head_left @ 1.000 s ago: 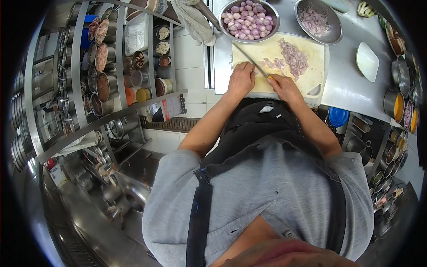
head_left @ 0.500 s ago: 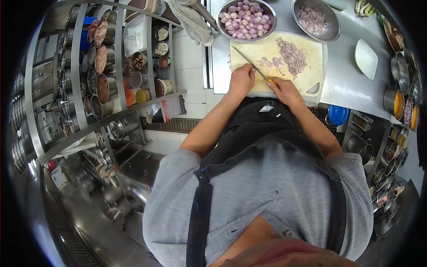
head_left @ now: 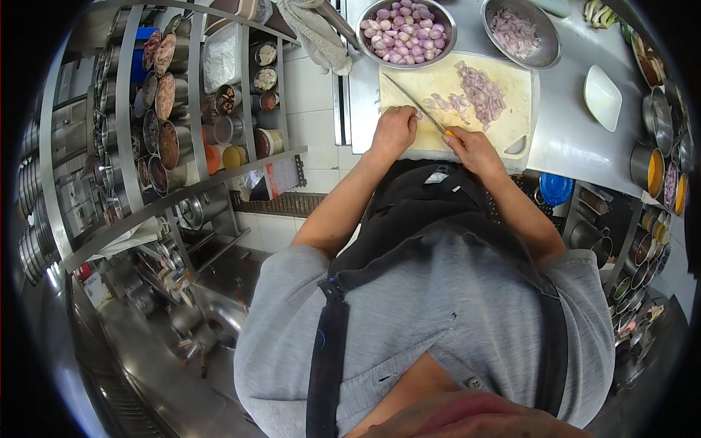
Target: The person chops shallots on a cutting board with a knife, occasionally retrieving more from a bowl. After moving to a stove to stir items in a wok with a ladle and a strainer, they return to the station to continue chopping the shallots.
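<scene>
My right hand [head_left: 472, 148] is closed around the yellow handle of a long knife [head_left: 414, 100], whose blade points up and left over the pale cutting board [head_left: 515, 124]. Beside the blade, at the board's left part, my left hand [head_left: 396, 130] has its fingers curled together on something small and pinkish, probably a shallot, mostly hidden. Sliced shallots [head_left: 482, 96] lie in a loose pile right of the knife. Behind the board stands a metal bowl [head_left: 451, 45] full of peeled shallots [head_left: 406, 33].
A metal colander [head_left: 553, 58] with sliced shallots stands behind the board's right corner. A white dish [head_left: 602, 98] lies farther right on the steel counter [head_left: 566, 139]. Shelving [head_left: 197, 87] with many containers rises at left; a grey cloth [head_left: 314, 36] hangs near it.
My left hand has shifted slightly left, away from the blade. My right hand and the knife have barely moved.
</scene>
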The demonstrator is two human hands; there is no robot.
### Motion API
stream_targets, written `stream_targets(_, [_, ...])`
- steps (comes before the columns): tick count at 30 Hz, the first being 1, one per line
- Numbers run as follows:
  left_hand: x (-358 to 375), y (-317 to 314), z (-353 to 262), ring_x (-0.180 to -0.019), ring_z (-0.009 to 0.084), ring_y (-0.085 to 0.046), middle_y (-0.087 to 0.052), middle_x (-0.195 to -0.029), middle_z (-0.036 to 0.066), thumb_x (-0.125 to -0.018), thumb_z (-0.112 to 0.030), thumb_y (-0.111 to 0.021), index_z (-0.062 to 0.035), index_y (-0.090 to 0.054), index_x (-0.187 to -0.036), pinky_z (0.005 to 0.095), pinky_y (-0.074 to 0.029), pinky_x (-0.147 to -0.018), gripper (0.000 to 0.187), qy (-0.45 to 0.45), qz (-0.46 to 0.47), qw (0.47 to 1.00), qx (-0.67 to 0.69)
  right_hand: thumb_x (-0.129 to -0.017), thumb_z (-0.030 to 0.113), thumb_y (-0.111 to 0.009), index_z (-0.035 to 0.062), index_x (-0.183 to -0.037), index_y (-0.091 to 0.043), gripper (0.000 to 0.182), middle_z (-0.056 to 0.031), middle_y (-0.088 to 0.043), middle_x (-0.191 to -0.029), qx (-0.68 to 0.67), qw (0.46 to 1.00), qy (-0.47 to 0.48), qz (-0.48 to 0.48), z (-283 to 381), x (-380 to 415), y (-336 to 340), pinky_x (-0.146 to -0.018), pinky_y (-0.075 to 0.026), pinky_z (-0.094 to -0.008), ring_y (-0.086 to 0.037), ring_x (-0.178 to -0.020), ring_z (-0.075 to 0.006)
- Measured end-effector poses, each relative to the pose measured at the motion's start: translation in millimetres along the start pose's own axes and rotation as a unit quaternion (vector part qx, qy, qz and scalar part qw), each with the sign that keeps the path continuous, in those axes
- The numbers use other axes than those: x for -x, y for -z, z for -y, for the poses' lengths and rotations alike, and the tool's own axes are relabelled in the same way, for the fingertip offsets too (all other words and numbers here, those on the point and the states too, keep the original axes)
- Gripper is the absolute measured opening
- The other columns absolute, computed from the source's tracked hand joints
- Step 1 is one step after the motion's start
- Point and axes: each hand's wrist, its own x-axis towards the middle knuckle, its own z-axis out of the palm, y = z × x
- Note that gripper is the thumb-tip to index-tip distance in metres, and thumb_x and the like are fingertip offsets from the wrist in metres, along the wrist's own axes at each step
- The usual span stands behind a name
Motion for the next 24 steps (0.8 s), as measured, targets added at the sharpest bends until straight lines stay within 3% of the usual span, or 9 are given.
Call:
stream_targets(2, [-1,1,-1,-0.078,0.0370,-0.063,-0.065,-0.076,0.018,-0.083,-0.005,-0.062,-0.0014,-0.062,-0.086,0.0477,-0.051,-0.073,0.005,0.010,0.013,1.000,-0.013,-0.097,0.034,-0.057,0.0033,-0.113,-0.067,0.036,-0.0239,-0.067,-0.087,0.003,1.000,0.002,0.003,1,0,1,-0.075,-0.049,-0.0445,-0.065,-0.082,-0.0407])
stream_targets(8, [-2,-4,4,-0.078,0.0381,-0.062,-0.065,-0.078,0.018,-0.084,-0.005,-0.062,-0.0034,-0.064,-0.088,0.0476,-0.050,-0.071,0.005,-0.027,-0.024,0.999,-0.007,-0.097,0.033,-0.057,0.0029,-0.109,-0.067,0.034,-0.0243,-0.067,-0.087,0.022,0.999,0.045,-0.010,-1,-18,-13,-0.075,-0.050,-0.0453,-0.064,-0.083,-0.0414])
stream_targets(16, [0,-1,-2,-0.080,0.0375,-0.061,-0.064,-0.078,0.018,-0.083,-0.002,-0.061,-0.0003,-0.062,-0.085,0.0472,-0.050,-0.074,0.003,-0.009,-0.024,1.000,-0.006,-0.097,0.034,-0.057,0.0025,-0.107,-0.067,0.035,-0.0234,-0.068,-0.088,-0.007,0.998,0.059,-0.020,6,-9,-3,-0.077,-0.050,-0.0465,-0.064,-0.085,-0.0423])
stream_targets(24, [-2,-3,-3,-0.079,0.0374,-0.061,-0.065,-0.078,0.018,-0.082,-0.002,-0.062,-0.0006,-0.062,-0.083,0.0464,-0.050,-0.073,0.001,-0.018,-0.042,0.999,-0.001,-0.097,0.036,-0.056,0.0031,-0.109,-0.067,0.037,-0.0241,-0.068,-0.090,0.007,1.000,0.014,0.006,6,-30,-8,-0.079,-0.050,-0.0464,-0.064,-0.088,-0.0416])
